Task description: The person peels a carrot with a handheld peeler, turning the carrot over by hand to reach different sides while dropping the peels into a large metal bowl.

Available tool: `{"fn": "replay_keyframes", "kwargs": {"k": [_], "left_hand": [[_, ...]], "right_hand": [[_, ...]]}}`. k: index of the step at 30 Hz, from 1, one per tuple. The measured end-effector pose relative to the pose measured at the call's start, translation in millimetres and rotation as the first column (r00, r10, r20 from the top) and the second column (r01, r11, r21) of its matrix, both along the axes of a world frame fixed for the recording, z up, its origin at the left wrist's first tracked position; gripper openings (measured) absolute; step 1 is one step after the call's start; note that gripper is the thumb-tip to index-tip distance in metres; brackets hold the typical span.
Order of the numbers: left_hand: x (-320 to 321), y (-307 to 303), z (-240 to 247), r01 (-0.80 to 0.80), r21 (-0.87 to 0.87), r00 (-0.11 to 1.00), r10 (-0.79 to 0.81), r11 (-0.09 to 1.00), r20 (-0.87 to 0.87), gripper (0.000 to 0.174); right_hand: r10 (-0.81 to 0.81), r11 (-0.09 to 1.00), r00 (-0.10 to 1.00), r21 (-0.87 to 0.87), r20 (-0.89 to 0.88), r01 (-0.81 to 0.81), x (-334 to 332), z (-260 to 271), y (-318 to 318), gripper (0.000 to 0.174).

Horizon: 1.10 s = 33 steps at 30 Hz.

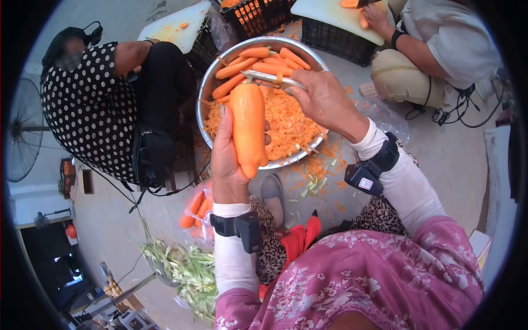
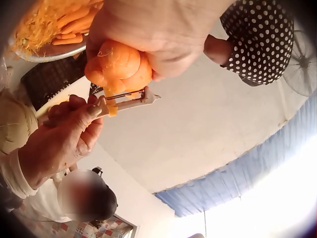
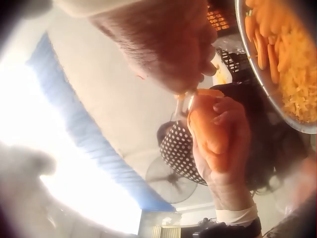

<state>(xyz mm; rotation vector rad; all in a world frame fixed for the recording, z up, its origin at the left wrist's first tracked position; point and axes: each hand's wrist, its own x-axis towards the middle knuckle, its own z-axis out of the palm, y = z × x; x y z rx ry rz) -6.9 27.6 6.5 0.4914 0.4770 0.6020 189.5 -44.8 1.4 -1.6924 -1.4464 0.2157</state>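
Note:
My left hand [image 1: 226, 165] grips a thick, lumpy peeled-looking carrot [image 1: 247, 121] upright over the near side of a metal basin [image 1: 201, 110]. In my right hand [image 1: 330, 102] is a peeler [image 1: 275, 80], its head at the far end of the carrot. A strip of orange peel [image 2: 112, 108] hangs in the peeler's slot in the left wrist view. Below my hands, the basin holds a heap of orange peelings [image 1: 291, 129], with several carrots [image 1: 236, 68] along its far side. The right wrist view shows the carrot [image 3: 210, 129] with my left fingers wrapped round it.
A person in polka dots [image 1: 91, 110] sits at left; another [image 1: 434, 44] cuts carrots at right. White boards [image 1: 170, 27] rest on black crates [image 1: 335, 41]. Bagged carrots [image 1: 193, 212], leafy scraps [image 1: 192, 272] and fallen peelings [image 1: 316, 170] lie on the floor. A fan [image 1: 25, 129] stands left.

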Motion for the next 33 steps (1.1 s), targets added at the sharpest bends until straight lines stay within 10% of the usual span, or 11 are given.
{"fn": "replay_keyframes", "kwargs": {"k": [5, 8, 23, 33], "left_hand": [[4, -9, 11, 0.033, 0.083, 0.993, -0.043, 0.996, 0.110, 0.052], [4, -1, 13, -0.051, 0.093, 0.997, 0.045, 0.994, 0.063, 0.052], [10, -1, 11, -0.154, 0.214, 0.971, 0.188, 0.965, -0.148, 0.049], [11, -14, 27, 0.058, 0.459, 0.998, -0.044, 0.886, -0.040, 0.066]], "right_hand": [[0.004, 0.999, 0.996, -0.048, -0.085, -0.008, 9, 6, 3, 0.017], [0.074, 0.993, 0.894, -0.051, -0.443, -0.108, 6, 16, 0, 0.017], [0.379, 0.924, 0.907, 0.016, -0.183, -0.383, 3, 36, -15, 0.016], [0.069, 0.998, 0.997, -0.007, -0.023, -0.069, 30, 12, -9, 0.017]]}}
